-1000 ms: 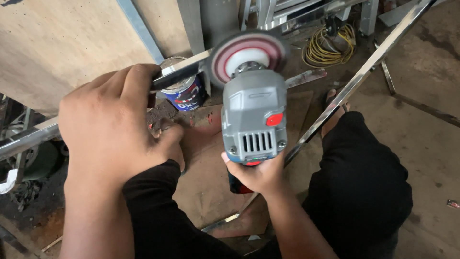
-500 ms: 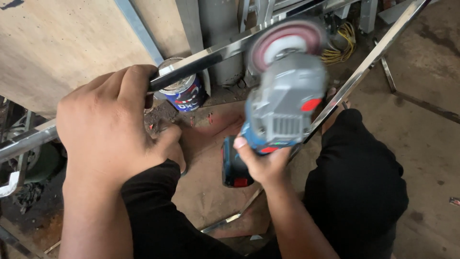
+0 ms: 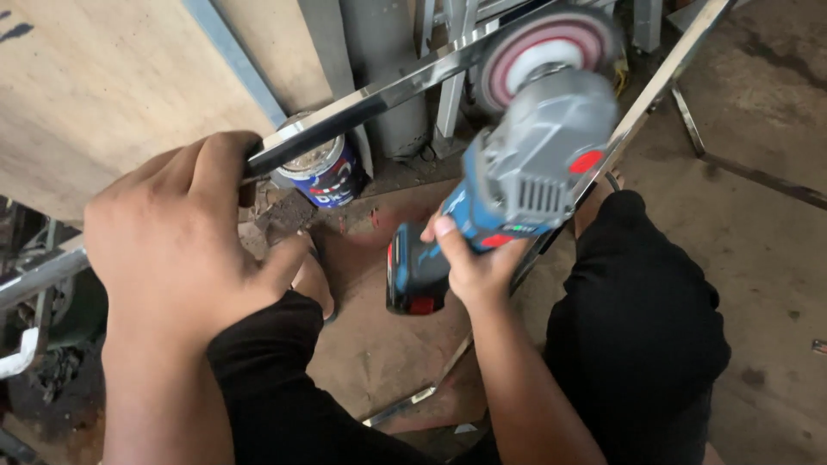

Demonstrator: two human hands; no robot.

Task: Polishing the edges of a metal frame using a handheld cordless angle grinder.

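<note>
Right hand (image 3: 478, 267): grip wrapped fully round the blue body of a cordless angle grinder (image 3: 517, 181), just ahead of the battery pack (image 3: 415, 280); thumb laid along the housing. Tool tilted up and away from the person, grey gear head uppermost.

Left hand (image 3: 177, 250): fingers curled over and shut tight on the near end of a polished metal bar (image 3: 370, 102); knuckles toward the camera, thumb spread out underneath. The bar runs from this hand diagonally up and to the right, passing behind the grinder's head.

Polishing wheel (image 3: 543, 56): reddish disc with a pale centre, sitting right at the bar's shiny face. Actual contact cannot be told from this angle.

Surroundings: a small tin can (image 3: 323, 172), lid dirty, blue side wall, stands on the floor just below the bar beside the left hand. A second bright metal strip (image 3: 663, 82) slants down past the right knee. Plywood sheet (image 3: 103, 86) leans at upper left; concrete floor (image 3: 767, 258) to the right. Person squats, dark trousers.

Judgement: the step in hand looks like buffing the bar's surface, wheel working the stretch beyond the can. Next move would call for steady light pressure, the wheel kept flat to the face, and the left hand holding the bar from twisting or chattering.
</note>
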